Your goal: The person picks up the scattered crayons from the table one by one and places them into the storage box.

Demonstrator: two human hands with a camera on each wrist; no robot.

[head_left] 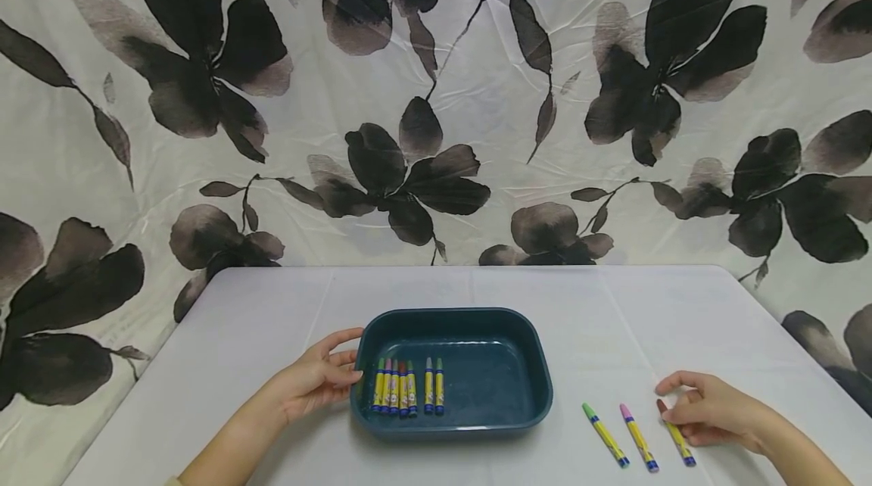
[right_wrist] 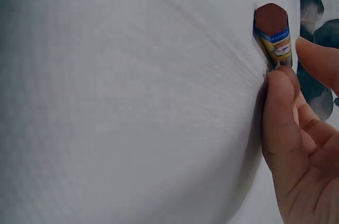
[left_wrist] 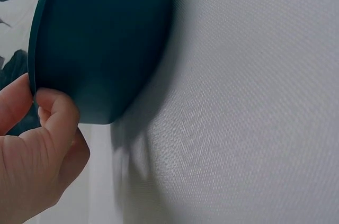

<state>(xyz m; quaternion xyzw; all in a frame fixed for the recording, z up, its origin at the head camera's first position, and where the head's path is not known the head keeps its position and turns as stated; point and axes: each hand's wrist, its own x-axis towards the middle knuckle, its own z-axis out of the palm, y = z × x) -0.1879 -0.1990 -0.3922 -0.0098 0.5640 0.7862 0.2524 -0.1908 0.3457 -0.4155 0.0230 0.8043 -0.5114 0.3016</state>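
My left hand (head_left: pixel 316 378) holds the left end of a dark teal tray (head_left: pixel 490 365), thumb and fingers on its rim; the left wrist view shows them pinching the edge of the tray wall (left_wrist: pixel 106 38). Several crayons (head_left: pixel 393 389) with yellow wrappers lie side by side in the tray's left part, and two more (head_left: pixel 434 387) sit a little to their right. On the table at the right, my right hand (head_left: pixel 722 414) pinches a brown crayon (head_left: pixel 676 440) near its coloured tip. Its flat brown end (right_wrist: pixel 271 20) faces the right wrist camera.
Left of the brown crayon, a pink crayon (head_left: pixel 639 439) and a green crayon (head_left: pixel 605 437) lie slanted on the white table (head_left: pixel 599 319). Behind the table hangs a white cloth (head_left: pixel 504 191) with dark flowers.
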